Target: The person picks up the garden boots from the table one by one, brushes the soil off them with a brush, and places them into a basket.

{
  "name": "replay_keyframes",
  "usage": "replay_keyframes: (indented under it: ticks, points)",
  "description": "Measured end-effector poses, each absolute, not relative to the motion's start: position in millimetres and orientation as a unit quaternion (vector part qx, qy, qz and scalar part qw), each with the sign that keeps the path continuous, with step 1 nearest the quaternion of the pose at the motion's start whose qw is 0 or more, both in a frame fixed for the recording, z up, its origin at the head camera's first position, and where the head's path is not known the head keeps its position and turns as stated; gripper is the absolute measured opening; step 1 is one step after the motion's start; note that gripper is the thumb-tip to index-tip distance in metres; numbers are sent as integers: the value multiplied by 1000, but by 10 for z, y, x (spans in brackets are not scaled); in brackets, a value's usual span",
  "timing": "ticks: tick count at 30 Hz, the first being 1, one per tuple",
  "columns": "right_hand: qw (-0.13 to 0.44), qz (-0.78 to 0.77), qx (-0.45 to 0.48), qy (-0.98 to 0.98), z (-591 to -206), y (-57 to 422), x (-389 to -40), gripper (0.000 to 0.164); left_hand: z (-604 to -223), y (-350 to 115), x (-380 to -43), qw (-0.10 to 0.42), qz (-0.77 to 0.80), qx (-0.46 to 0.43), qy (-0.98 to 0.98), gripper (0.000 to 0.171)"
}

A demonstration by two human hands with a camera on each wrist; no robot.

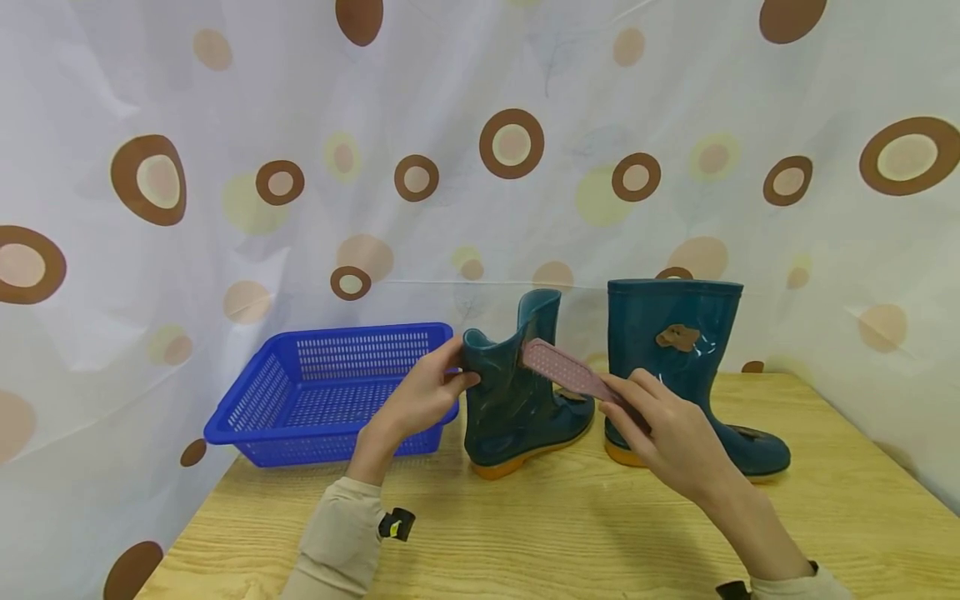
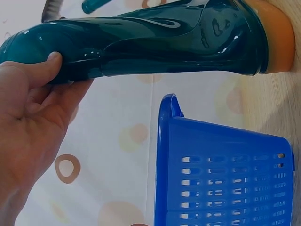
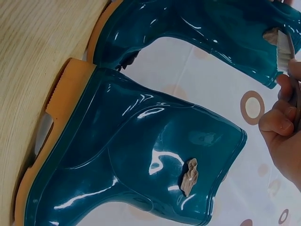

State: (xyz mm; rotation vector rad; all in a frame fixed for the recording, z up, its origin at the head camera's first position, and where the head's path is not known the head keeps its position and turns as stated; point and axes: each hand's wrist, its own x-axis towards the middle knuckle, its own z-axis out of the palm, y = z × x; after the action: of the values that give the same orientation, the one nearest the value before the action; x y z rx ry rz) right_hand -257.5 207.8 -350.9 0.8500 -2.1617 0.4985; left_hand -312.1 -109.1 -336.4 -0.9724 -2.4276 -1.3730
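My left hand [image 1: 420,392] pinches the top rim of a teal rubber boot [image 1: 495,417], thumb outside, in the head and left wrist views. The boot stands on its orange sole, its shaft dented inward at the opening. In my right hand [image 1: 675,433] is a pink-backed brush [image 1: 562,367], gripped by its handle. The brush's pale bristles [image 3: 283,52] touch a brown, mud-like patch [image 3: 271,36] near the top of that boot's shaft. A second teal boot [image 1: 633,333] stands upright behind the right hand, with a brown patch [image 1: 678,337] on its shaft.
A blue perforated plastic basket [image 1: 300,437] sits at the left of the wooden table [image 1: 540,533], close beside the held boot. Another brown patch [image 1: 752,432] lies on the second boot's foot. A white curtain with brown circles [image 1: 450,83] hangs behind.
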Motion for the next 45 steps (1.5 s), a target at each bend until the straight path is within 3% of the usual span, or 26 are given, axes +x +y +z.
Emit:
replay_keyframes:
  ticks: [30,45]
  points:
    - [415,222,354,-808,-3438,2111,-2563,42,-3341,-1084,-3103,92,-468,-318,-819,34]
    - [383,207,350,-829,-3487,2117,-2584,36,-3358,-1074,-3100,97,-462,-319,-821,30]
